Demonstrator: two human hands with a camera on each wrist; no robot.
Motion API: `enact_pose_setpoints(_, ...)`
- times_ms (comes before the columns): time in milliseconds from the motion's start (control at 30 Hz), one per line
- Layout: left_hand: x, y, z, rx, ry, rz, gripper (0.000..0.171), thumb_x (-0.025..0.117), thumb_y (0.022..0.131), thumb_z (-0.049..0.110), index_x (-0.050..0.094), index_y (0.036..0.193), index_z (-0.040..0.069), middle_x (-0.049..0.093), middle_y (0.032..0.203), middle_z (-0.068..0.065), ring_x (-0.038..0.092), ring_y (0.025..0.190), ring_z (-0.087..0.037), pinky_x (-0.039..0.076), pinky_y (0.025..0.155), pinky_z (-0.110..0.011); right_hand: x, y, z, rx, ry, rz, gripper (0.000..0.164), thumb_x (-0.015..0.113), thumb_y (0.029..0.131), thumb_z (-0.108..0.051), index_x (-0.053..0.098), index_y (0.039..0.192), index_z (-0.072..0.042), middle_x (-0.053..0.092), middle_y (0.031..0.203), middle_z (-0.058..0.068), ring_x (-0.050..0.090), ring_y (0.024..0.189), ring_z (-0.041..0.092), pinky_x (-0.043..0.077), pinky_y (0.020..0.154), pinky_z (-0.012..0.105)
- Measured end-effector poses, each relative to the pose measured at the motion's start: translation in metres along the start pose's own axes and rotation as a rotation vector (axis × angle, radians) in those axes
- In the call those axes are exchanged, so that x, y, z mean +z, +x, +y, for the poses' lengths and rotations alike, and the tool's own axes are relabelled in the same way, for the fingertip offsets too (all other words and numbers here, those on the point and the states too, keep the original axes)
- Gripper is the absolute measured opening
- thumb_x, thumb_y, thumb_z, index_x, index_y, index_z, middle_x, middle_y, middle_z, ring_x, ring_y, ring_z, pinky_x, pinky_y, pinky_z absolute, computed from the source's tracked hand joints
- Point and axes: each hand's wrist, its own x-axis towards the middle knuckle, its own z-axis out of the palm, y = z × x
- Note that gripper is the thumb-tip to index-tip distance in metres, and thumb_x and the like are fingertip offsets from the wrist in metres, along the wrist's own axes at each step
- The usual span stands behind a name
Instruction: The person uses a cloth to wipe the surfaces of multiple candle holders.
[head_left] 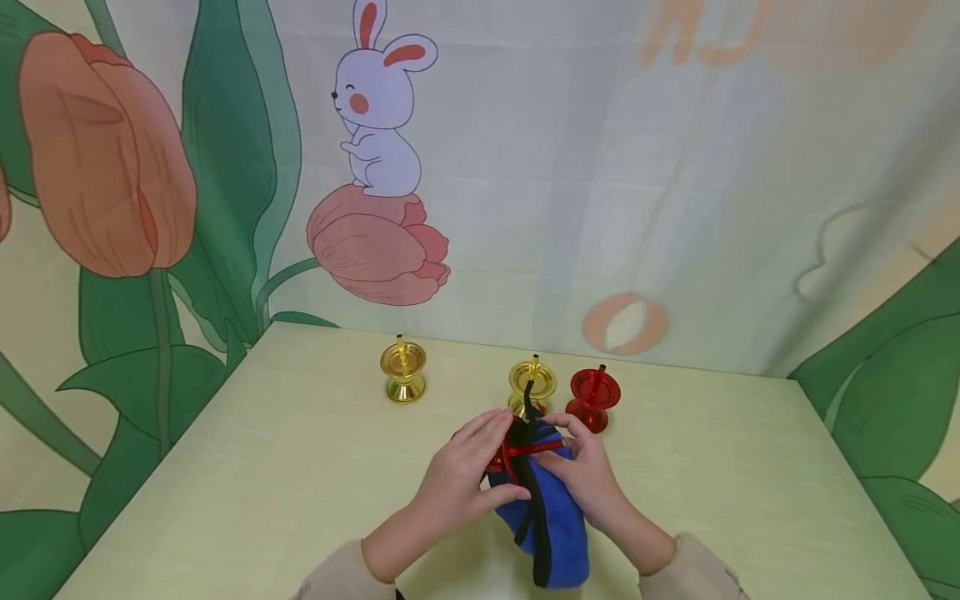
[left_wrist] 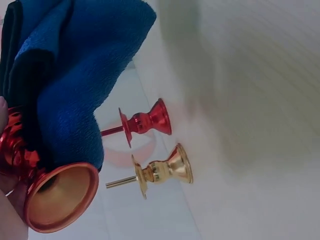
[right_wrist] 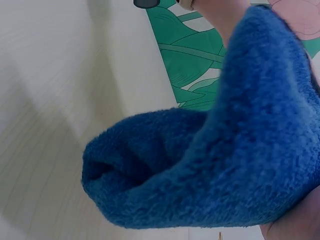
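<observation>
Between both hands, above the table, is a shiny red candle holder [left_wrist: 65,195] with a blue cloth [head_left: 562,525] pressed against it. My left hand [head_left: 468,471] grips the candle holder, whose flared base faces the left wrist camera and shows a gold-toned underside. The cloth has black edging and hangs down in folds from my right hand [head_left: 588,471], which pinches it near the holder's thin red spike. In the right wrist view the fuzzy cloth [right_wrist: 240,150] fills much of the picture and hides most of the right hand's fingers.
A gold candle holder [head_left: 405,371] stands at the back left of the pale table [head_left: 262,467]. Another gold one [head_left: 532,379] and a red one [head_left: 595,396] stand just beyond the hands. Behind the table hangs a printed curtain [head_left: 510,208] with a rabbit and tulips.
</observation>
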Motion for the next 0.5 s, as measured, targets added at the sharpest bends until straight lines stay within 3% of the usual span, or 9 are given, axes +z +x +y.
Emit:
enact_pose_setpoints(67,-0.001,0.0,0.0,-0.027,-0.03,0.004,0.079,0.069,0.068,0.045,0.044,0.129,0.004,0.053,0.126,-0.007,0.049,0.115,-0.018,0.046,0.088,-0.031,0.001,0.0,-0.001,-0.003,0.006,-0.015,0.037,0.063,0.079,-0.007,0.047,0.113,-0.006,0.065,0.097,0.015,0.063,0.074,0.014,0.052,0.065,0.027)
enact_pose_setpoints(167,-0.007,0.001,-0.001,-0.089,-0.131,-0.055,0.078,0.07,0.067,0.045,0.044,0.13,0.008,0.055,0.124,-0.005,0.052,0.111,-0.015,0.047,0.087,-0.029,0.001,-0.001,-0.001,-0.025,0.003,-0.05,0.037,0.063,0.079,-0.007,0.047,0.113,-0.004,0.065,0.097,0.016,0.063,0.073,0.013,0.051,0.065,0.027)
enact_pose_setpoints(400,-0.021,0.004,-0.009,-0.377,-0.576,-0.398,0.068,0.065,0.072,0.043,0.044,0.131,0.018,0.054,0.125,-0.003,0.053,0.108,-0.018,0.05,0.069,-0.017,-0.004,-0.005,-0.001,-0.1,-0.053,-0.217,0.041,0.062,0.078,-0.005,0.047,0.116,-0.001,0.061,0.104,0.025,0.065,0.08,0.013,0.051,0.073,0.028)
enact_pose_setpoints(433,-0.021,0.004,-0.01,-0.403,-0.607,-0.412,0.066,0.066,0.073,0.041,0.044,0.131,0.019,0.052,0.126,-0.002,0.051,0.111,-0.02,0.05,0.07,-0.018,-0.004,-0.005,-0.001,-0.106,-0.065,-0.227,0.042,0.062,0.079,-0.006,0.047,0.117,-0.002,0.061,0.104,0.025,0.064,0.08,0.013,0.05,0.074,0.028)
enact_pose_setpoints(500,-0.02,0.004,-0.01,-0.435,-0.621,-0.377,0.065,0.067,0.073,0.038,0.043,0.131,0.021,0.05,0.129,-0.001,0.049,0.114,-0.02,0.05,0.071,-0.018,-0.004,-0.005,-0.001,-0.104,-0.059,-0.215,0.041,0.062,0.079,-0.007,0.046,0.117,-0.003,0.06,0.105,0.025,0.064,0.081,0.013,0.05,0.075,0.028)
